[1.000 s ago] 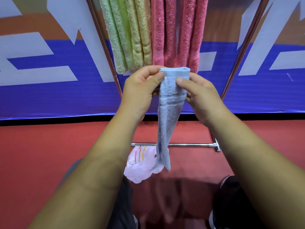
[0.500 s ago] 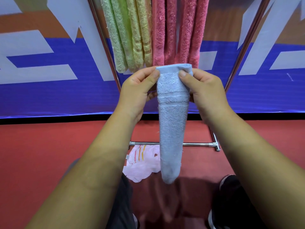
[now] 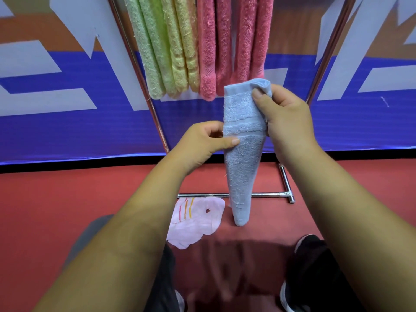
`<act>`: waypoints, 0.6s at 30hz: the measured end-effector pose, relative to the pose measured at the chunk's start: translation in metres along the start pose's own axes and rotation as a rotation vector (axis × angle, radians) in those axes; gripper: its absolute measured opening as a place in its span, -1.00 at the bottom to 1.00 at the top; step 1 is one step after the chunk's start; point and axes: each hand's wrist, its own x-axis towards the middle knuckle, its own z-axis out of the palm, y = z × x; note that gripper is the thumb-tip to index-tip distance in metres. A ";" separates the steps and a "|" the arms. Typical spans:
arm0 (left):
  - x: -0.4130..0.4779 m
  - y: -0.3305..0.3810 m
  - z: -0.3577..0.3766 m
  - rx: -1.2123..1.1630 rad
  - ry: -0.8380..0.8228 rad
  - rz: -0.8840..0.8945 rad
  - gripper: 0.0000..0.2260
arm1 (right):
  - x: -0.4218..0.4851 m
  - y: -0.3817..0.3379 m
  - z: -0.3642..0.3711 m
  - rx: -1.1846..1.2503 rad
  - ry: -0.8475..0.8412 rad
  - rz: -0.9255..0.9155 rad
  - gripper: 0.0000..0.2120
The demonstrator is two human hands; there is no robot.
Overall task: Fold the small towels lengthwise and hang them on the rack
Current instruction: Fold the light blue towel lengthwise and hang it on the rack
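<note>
Right hand (image 3: 286,115) pinches high, left hand (image 3: 202,143) pinches lower.

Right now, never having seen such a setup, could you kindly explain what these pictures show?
There is no machine here: a person wears one wide-angle camera on the head, looking down at their own bare arms. The right hand pinches the top of a narrow folded blue towel, and the left hand pinches its side lower down. Behind stands a metal rack with green and yellow towels and pink towels hanging on it. A pale pink cloth lies crumpled on the red floor by the rack's bottom bar.
</note>
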 end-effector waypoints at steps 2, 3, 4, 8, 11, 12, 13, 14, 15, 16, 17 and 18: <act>0.000 0.000 0.004 -0.011 -0.005 -0.025 -0.74 | 0.001 0.001 -0.003 -0.016 0.018 -0.019 -0.88; 0.000 0.000 0.005 -0.026 -0.007 -0.031 -0.77 | 0.001 0.002 -0.004 -0.023 0.029 -0.029 -0.89; 0.000 0.000 0.007 -0.049 -0.010 -0.032 -0.82 | 0.001 0.002 -0.006 -0.029 0.039 -0.036 -0.89; -0.001 0.007 0.013 -0.122 -0.013 0.008 -0.88 | 0.001 0.004 -0.013 -0.088 0.118 -0.039 -0.86; -0.005 0.016 0.017 -0.194 -0.010 0.004 -0.88 | 0.012 0.013 -0.018 -0.298 0.152 0.099 -0.54; -0.005 0.018 0.017 -0.208 0.015 0.007 -0.88 | 0.014 0.016 -0.019 -0.365 0.132 0.231 -0.39; -0.005 0.021 0.016 -0.210 0.048 0.016 -0.89 | 0.014 0.021 -0.018 -0.384 0.092 0.387 -0.26; -0.004 0.022 0.015 -0.205 0.079 0.029 -0.89 | 0.011 0.027 -0.016 -0.336 0.037 0.531 -0.18; -0.004 0.023 0.013 -0.199 0.107 0.041 -0.89 | 0.006 0.033 -0.013 -0.243 -0.028 0.640 -0.15; -0.004 0.024 0.011 -0.194 0.137 0.051 -0.90 | -0.001 0.036 -0.008 -0.151 -0.097 0.711 -0.16; -0.003 0.024 0.008 -0.187 0.172 0.056 -0.90 | -0.007 0.039 -0.003 -0.094 -0.159 0.747 -0.16; -0.002 0.024 0.004 -0.177 0.215 0.055 -0.91 | -0.010 0.041 0.001 -0.077 -0.202 0.755 -0.13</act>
